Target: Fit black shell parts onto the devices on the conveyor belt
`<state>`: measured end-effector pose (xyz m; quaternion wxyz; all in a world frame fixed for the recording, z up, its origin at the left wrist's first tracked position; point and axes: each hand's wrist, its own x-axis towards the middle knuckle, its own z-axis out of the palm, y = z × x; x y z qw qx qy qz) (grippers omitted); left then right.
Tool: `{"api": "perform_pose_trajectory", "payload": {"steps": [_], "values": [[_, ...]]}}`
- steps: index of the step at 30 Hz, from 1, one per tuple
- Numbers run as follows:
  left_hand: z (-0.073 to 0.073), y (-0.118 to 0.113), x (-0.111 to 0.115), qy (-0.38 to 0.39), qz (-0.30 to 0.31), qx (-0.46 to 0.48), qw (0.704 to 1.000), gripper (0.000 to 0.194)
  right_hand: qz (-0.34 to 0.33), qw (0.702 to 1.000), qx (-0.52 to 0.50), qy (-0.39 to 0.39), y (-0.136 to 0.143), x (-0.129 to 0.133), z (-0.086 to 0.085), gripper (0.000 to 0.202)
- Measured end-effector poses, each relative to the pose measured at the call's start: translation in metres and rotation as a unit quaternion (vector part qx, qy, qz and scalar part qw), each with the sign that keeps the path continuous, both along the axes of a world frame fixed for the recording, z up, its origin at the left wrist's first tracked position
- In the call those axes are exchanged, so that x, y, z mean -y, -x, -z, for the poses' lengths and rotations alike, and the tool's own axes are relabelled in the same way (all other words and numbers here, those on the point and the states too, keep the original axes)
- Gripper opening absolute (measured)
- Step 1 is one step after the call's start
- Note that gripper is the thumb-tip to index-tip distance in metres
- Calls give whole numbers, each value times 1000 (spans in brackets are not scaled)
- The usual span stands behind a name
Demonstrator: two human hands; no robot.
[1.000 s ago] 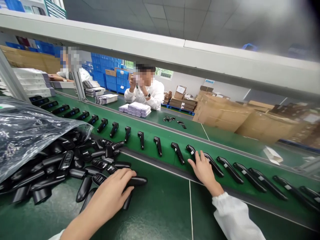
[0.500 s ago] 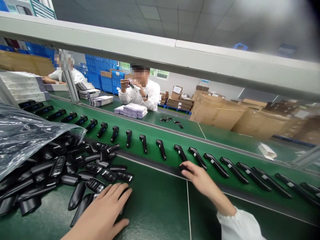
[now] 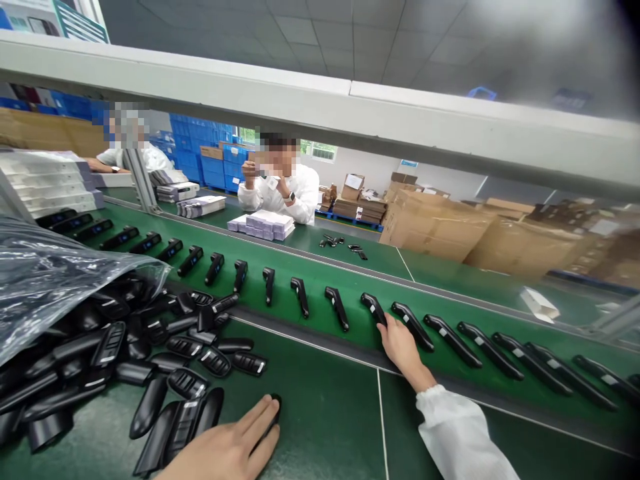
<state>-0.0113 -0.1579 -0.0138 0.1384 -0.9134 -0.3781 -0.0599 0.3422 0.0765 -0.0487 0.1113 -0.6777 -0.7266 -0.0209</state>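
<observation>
My left hand (image 3: 235, 443) is low on the green table, its fingers closed over a slim black plastic cover (image 3: 276, 408). Most of that cover is hidden under the fingers, and the thumb is not clearly visible. Beside this hand lies a heap of loose black plastic covers (image 3: 150, 400), some with slotted faces. My right hand (image 3: 404, 347) reaches over the green conveyor belt (image 3: 320, 333). Its fingertips grip the lower end of a bent black handheld device (image 3: 373, 305), which lies in a row of similar devices (image 3: 453, 340).
A clear plastic bag (image 3: 75, 280) partly covers the heap at left. A grey beam (image 3: 300, 100) crosses overhead. Across the belt, a co-worker (image 3: 295, 187) sits behind stacked small boxes (image 3: 263, 223); another person (image 3: 150, 157) is at far left.
The row of devices has shifted right. My right hand has moved right and up onto the device. My left hand has moved right and down, its spread fingers now closed over a cover.
</observation>
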Motion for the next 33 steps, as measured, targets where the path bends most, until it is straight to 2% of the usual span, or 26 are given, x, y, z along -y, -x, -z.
{"api": "perform_pose_trajectory", "payload": {"steps": [3, 6, 8, 11, 13, 16, 19, 21, 22, 23, 25, 27, 28, 30, 31, 32, 33], "values": [[-18, -3, 2, -55, 68, -10, 996, 57, -3, 1000, 19, 12, -5, -5, -3, 38], [-29, 2, 6, -76, 83, 13, 993, 56, 9, 999, 37, 5, -9, -1, -7, 34], [-24, 8, 9, -89, 58, 45, 993, 57, 21, 999, 42, -9, -10, 3, -8, 31], [-6, 10, 10, -71, -11, 118, 990, 55, 40, 998, 36, -12, -11, 8, -9, 28], [4, 5, 8, -32, -64, 180, 981, 50, 52, 998, 21, 3, -14, 7, -12, 29], [7, -10, 5, 17, -121, 243, 962, 41, 57, 998, -4, 18, -18, 6, -21, 36], [4, -20, 6, 10, -122, 250, 961, 38, 42, 997, -54, -38, -11, 23, -36, 48], [0, -25, 8, -22, -93, 236, 967, 39, -18, 984, -171, -35, 5, 48, -47, 53], [-4, -27, 8, -40, -73, 228, 970, 39, -75, 964, -257, 10, 16, 64, -53, 53], [-9, -31, 8, -59, -50, 226, 971, 39, -140, 921, -349, 101, 28, 82, -58, 54], [-23, -42, 8, -101, -1, 237, 966, 35, -260, 778, -475, 318, 55, 118, -66, 56], [-40, -55, 8, -129, 48, 257, 957, 31, -322, 657, -527, 434, 80, 147, -70, 53], [-48, -61, 8, -134, 64, 263, 953, 30, -335, 616, -542, 463, 89, 159, -70, 50], [-59, -67, 9, -133, 81, 256, 954, 30, -338, 574, -566, 486, 98, 172, -69, 44], [-62, -66, 10, -136, 82, 244, 957, 30, -333, 567, -572, 491, 97, 173, -68, 43], [-62, -61, 10, -135, 72, 224, 962, 30, -326, 574, -572, 487, 94, 170, -68, 42], [-60, -51, 12, -128, 46, 197, 971, 32, -316, 597, -567, 471, 87, 164, -67, 42]]}}
